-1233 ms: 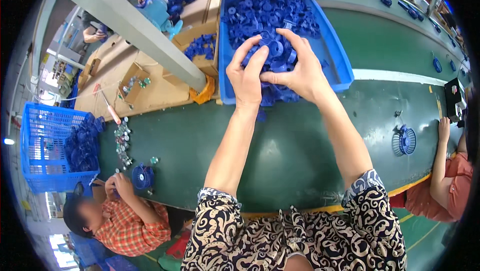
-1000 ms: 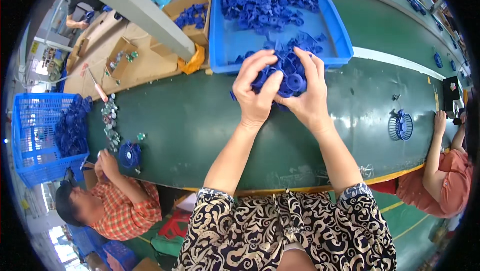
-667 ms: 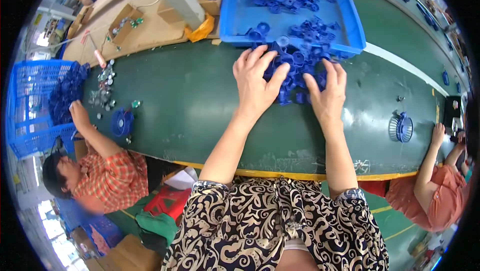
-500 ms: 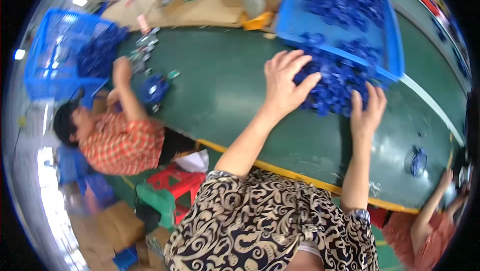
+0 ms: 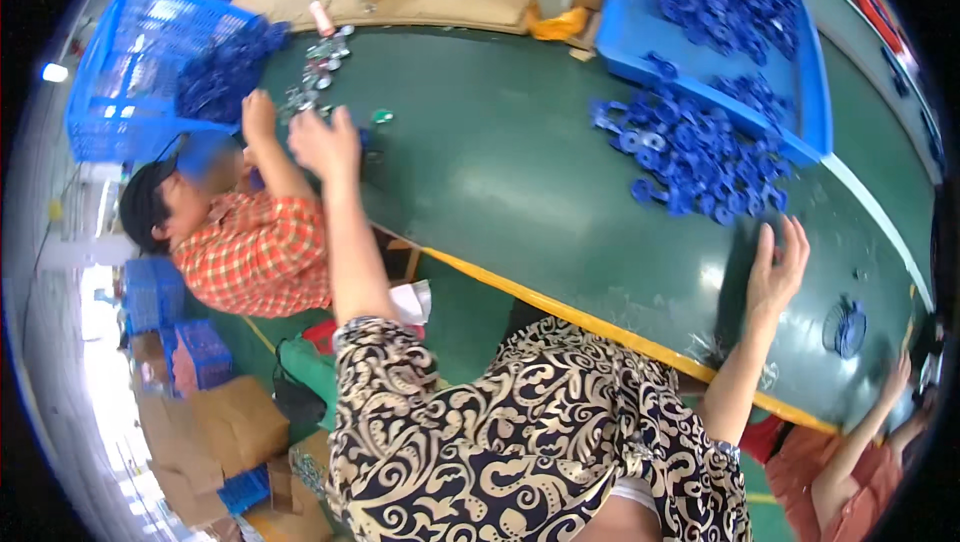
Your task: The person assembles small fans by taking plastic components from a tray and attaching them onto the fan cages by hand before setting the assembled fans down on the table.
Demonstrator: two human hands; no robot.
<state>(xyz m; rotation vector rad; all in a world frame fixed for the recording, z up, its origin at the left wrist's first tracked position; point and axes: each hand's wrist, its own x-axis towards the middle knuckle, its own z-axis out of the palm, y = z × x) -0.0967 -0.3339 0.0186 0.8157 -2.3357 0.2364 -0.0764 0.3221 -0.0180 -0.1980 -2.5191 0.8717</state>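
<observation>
My left hand (image 5: 326,147) reaches far to the left, over the table beside a cluster of small shiny metal parts (image 5: 312,82). Its fingers are apart, and I see nothing held in it. A small dark blue piece (image 5: 370,140) shows partly behind this hand. My right hand (image 5: 778,270) hovers at the right with thumb and fingers spread, holding nothing. Just beyond it lies a loose heap of small blue plastic ring-shaped parts (image 5: 700,157) on the green table (image 5: 500,182). The heap spills from the low front of a blue tray (image 5: 815,92) full of similar parts.
A co-worker in a checked shirt (image 5: 255,257) sits at the left, close to my left arm. Behind stands a blue basket (image 5: 130,92) of blue parts. Another person's arm (image 5: 868,422) is at the right, near a round blue caged piece (image 5: 846,328). A yellow edge (image 5: 560,314) borders the table.
My left hand has left the blue heap and swung far left toward the co-worker. My right hand has drawn back from the heap toward me. The view has shifted slightly.
</observation>
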